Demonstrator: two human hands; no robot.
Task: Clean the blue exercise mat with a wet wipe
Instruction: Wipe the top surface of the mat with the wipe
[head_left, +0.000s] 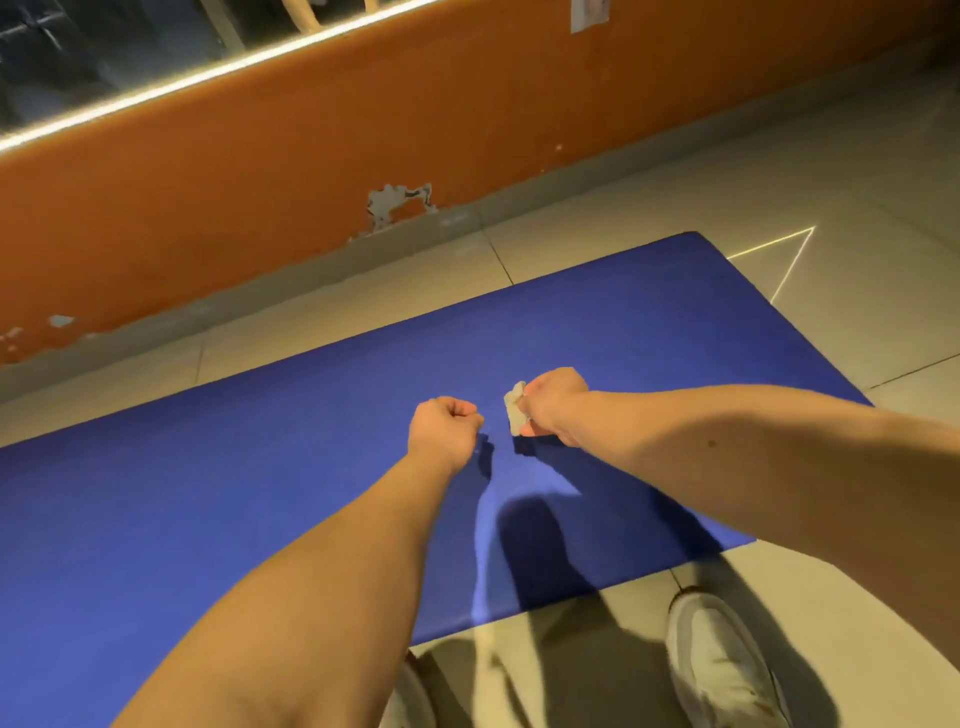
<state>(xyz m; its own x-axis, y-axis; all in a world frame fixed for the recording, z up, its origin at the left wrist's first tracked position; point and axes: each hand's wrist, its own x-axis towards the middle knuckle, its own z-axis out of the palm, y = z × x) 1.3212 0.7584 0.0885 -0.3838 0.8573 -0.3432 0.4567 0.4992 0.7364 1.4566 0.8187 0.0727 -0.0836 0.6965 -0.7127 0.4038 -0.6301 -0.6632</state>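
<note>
mat (260, 493) on tiled floor (857, 208) | orange wall (260, 182) (chipped) | wipe (515, 408), seemingly crumpled

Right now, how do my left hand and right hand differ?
The right hand pinches a crumpled wet wipe; the left hand is a fist with nothing visible in it. The right hand is higher in frame than the left hand. Both are over the blue exercise mat.

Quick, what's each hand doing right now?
Left hand: closed fist, nothing visible in it.
Right hand: closed, gripping the wet wipe.
</note>
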